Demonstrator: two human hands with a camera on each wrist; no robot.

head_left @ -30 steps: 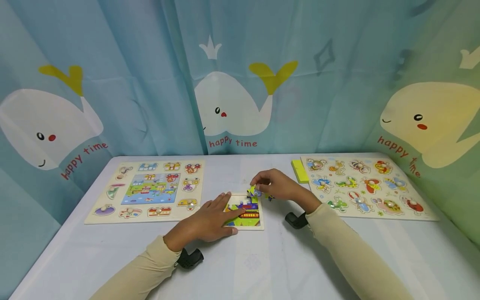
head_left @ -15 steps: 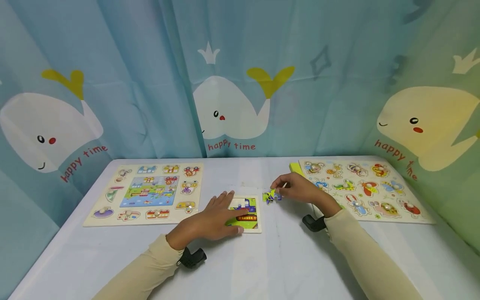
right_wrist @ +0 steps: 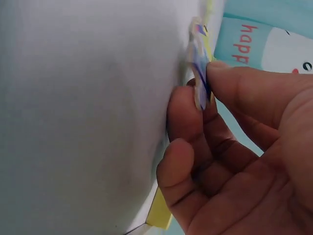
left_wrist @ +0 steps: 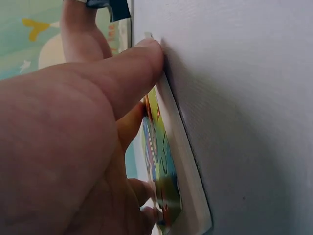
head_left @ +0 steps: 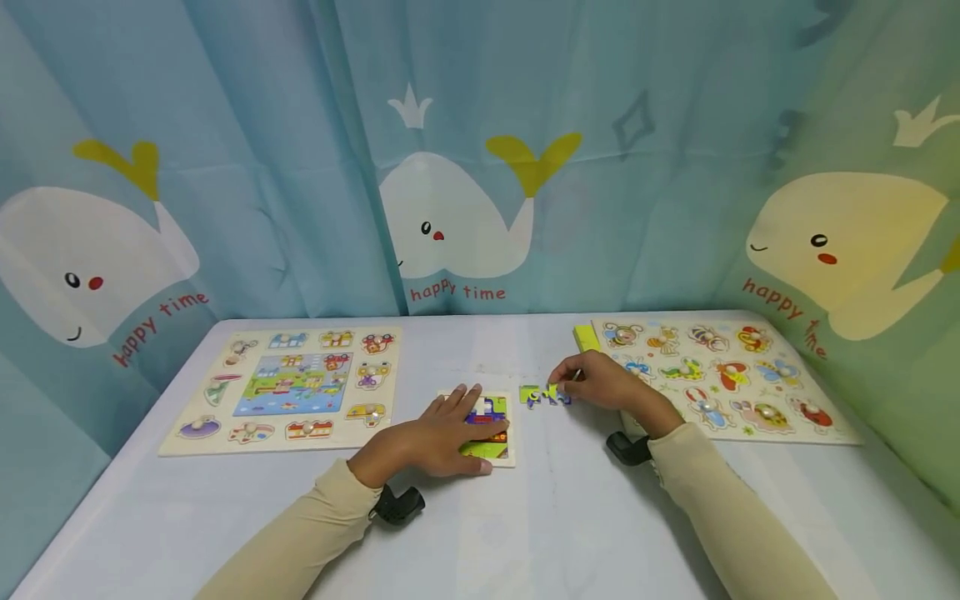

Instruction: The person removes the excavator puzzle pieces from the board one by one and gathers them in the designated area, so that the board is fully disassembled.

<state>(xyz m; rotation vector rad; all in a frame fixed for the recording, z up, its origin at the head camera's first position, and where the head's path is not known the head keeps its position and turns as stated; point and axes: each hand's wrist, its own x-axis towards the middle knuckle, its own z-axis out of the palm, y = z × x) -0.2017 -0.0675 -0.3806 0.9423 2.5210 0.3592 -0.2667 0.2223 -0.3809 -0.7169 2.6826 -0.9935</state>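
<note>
My left hand (head_left: pixel 438 437) lies spread over a small jigsaw board (head_left: pixel 512 450) with a pale rim, fingers straight, covering its left part. In the left wrist view the thumb rests along the rim (left_wrist: pixel 188 169). Its picture shows a purple and red vehicle over green; pale bare wood shows at the top. To the right of the board, my right hand (head_left: pixel 603 385) pinches a jigsaw piece (right_wrist: pixel 201 63) between thumb and fingers, tilted on edge in the right wrist view. Another yellow-green jigsaw piece (head_left: pixel 530 395) lies on the table immediately left of the held one.
A large knob puzzle of vehicles (head_left: pixel 225 444) lies at the left. At the right lies an insect knob puzzle (head_left: pixel 813 437), with a yellow block (head_left: pixel 585 337) at its left corner. A whale-print curtain (head_left: pixel 645 233) hangs behind the white table (head_left: pixel 517 542).
My right hand has moved right from the board's upper right corner, pinching a jigsaw piece, to beside the loose piece. My left hand stays on the board. The head view has shifted slightly.
</note>
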